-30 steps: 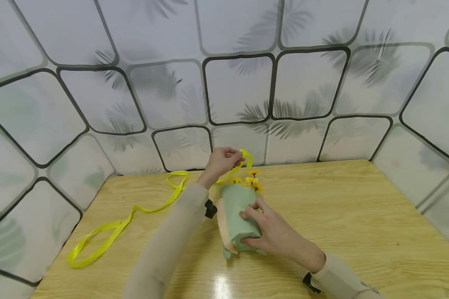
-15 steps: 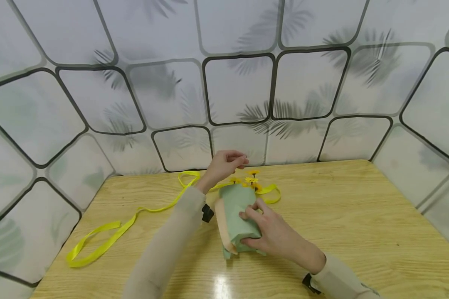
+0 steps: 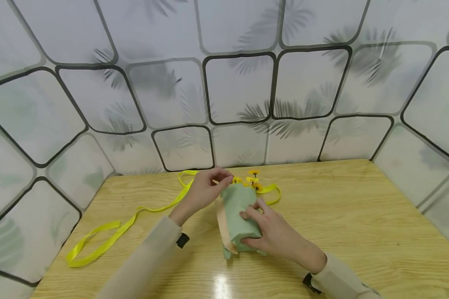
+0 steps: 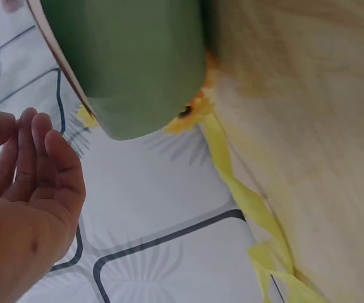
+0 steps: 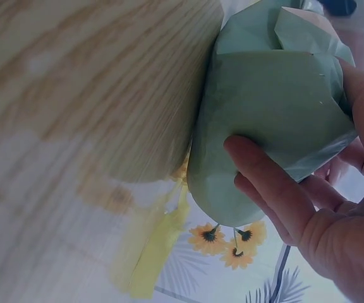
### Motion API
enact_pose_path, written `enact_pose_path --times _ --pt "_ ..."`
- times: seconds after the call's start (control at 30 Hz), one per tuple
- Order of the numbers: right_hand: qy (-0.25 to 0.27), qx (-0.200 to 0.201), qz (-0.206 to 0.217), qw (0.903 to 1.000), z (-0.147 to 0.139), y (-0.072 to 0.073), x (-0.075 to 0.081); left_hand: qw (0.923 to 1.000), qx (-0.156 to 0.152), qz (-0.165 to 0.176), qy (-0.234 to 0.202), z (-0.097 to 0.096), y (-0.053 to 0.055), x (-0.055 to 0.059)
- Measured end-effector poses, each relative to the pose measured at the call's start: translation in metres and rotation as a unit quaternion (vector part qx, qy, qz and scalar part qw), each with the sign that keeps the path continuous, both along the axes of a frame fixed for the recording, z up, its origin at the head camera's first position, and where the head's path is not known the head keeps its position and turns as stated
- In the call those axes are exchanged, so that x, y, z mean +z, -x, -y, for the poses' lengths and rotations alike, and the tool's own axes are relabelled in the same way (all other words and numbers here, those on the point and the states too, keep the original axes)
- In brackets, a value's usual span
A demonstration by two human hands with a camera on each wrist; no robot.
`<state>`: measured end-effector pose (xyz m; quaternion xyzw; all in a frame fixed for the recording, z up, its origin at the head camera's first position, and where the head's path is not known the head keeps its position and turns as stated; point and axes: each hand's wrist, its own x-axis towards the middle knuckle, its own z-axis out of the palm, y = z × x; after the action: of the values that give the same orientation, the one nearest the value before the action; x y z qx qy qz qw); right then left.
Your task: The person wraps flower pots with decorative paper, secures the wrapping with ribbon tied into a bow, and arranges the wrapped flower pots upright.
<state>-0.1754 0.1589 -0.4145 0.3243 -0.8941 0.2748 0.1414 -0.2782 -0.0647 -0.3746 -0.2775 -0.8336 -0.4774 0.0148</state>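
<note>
A small bouquet in pale green wrapping paper (image 3: pixel 241 207) lies on the table, yellow-orange flowers (image 3: pixel 252 180) poking out at its far end. My right hand (image 3: pixel 278 234) grips the wrapping from the right, fingers over its top and thumb along the near side. Beside the upper left of the bouquet is my left hand (image 3: pixel 205 187), its fingers loosely bent and holding nothing, as the left wrist view shows. A yellow ribbon (image 4: pixel 251 202) passes behind the flower end, and its short end (image 3: pixel 273 193) loops out on the right. Part of the ribbon is hidden by the bouquet.
The ribbon's long tail (image 3: pixel 80 262) trails across the left of the wooden table (image 3: pixel 340 211) in a loose loop. A patterned cloth backdrop (image 3: pixel 239 91) rises behind the table's far edge and along both sides.
My left hand has let go of the yellow ribbon and come down toward me and left. The ribbon end dropped onto the table right of the flowers. My right hand keeps its grip.
</note>
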Motion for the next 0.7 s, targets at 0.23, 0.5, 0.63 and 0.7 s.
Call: enact_pose_path --times 0.23,0.5,0.63,0.7 --pt "0.002 -0.004 0.004 1.0000 0.001 -0.001 0.000 0.9990 -0.031 -0.020 0.026 0.021 -0.034 -0.015" --pt "0.003 -0.009 0.006 0.9999 0.000 -0.002 -0.001 0.9885 -0.129 -0.078 0.006 0.030 -0.066 -0.033" --pt "-0.001 -0.010 -0.014 0.9998 0.001 -0.001 -0.002 0.9814 -0.134 -0.137 0.008 0.030 -0.073 -0.038" --pt "-0.003 -0.008 -0.019 0.9998 0.001 -0.001 -0.002 0.9798 -0.132 -0.150 0.009 0.029 -0.075 -0.040"
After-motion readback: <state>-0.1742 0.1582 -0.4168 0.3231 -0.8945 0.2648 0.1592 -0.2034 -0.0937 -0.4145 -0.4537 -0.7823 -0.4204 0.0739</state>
